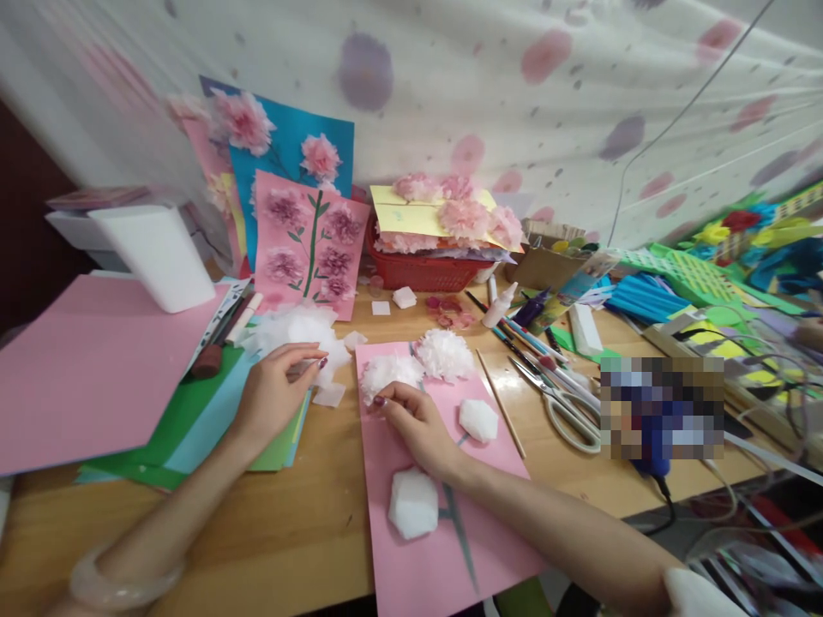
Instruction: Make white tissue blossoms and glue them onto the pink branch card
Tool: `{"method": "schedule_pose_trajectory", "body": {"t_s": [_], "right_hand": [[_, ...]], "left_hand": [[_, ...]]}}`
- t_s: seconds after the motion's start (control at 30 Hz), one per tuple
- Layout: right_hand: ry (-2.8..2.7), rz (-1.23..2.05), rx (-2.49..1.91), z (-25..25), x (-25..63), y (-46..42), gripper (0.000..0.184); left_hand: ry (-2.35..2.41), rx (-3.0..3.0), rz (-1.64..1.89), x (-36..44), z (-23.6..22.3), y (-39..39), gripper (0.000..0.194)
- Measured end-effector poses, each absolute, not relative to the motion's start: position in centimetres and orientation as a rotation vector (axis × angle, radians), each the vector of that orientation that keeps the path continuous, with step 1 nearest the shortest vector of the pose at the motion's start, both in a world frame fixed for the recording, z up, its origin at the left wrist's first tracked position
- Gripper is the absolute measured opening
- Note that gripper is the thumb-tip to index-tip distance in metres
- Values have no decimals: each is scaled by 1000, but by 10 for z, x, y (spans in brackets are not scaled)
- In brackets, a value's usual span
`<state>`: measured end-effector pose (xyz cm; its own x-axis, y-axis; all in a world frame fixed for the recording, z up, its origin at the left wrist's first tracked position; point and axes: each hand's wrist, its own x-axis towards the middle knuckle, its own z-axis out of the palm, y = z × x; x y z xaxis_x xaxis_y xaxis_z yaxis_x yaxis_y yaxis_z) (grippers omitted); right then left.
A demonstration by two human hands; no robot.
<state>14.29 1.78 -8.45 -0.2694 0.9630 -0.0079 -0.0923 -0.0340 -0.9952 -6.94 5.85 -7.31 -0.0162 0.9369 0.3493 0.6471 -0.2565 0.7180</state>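
My left hand [276, 390] is closed in a pinch beside a loose heap of white tissue paper [299, 330]; whatever lies between its fingertips is too small to make out. Over a pink card [399, 583] bends my right hand [421, 428], its fingertips together at the lower edge of a fluffy white paper flower [389, 374]. What they pinch there is hidden. A second fluffy white flower [445, 355] sits to the right on the card. Two flat white tissue pads, one [479, 421] right of the hand and one [413, 504] below it, lie along a painted grey-green stem [459, 540].
Scissors [566, 407], a thin wooden stick [501, 403], brushes and a glue bottle [500, 306] lie right of the card. Coloured sheets [96, 368] and a white container [154, 257] stand left. Behind are a red basket [424, 272] and finished flower cards [312, 244].
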Motion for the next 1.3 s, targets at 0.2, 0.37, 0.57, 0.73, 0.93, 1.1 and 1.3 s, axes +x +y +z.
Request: {"method": "schedule_pose_trajectory", "body": {"t_s": [0.2,0.37,0.57,0.73,0.93,1.1,1.3], "right_hand": [[-1065,1684,-959,-79,145,20,13],[-1033,1713,-971,-78,147,22,10],[-938,1781,-902,-75,148,22,12],[-603,2237,-640,-64,155,28,23],[-283,2313,-533,-54,162,35,35],[-255,2284,-642,-49,163,37,44],[-244,2285,-606,-55,162,39,40]], "left_hand": [[1677,2399,1206,-54,-71,49,16],[1740,2548,893,-49,-76,41,16],[1787,2490,992,-53,-76,45,12],[1570,2593,1175,-36,-56,32,18],[1385,2549,1257,-17,-42,26,23],[1166,2766,1298,-7,-53,21,13],[1064,2818,1188,3,-46,27,22]]}}
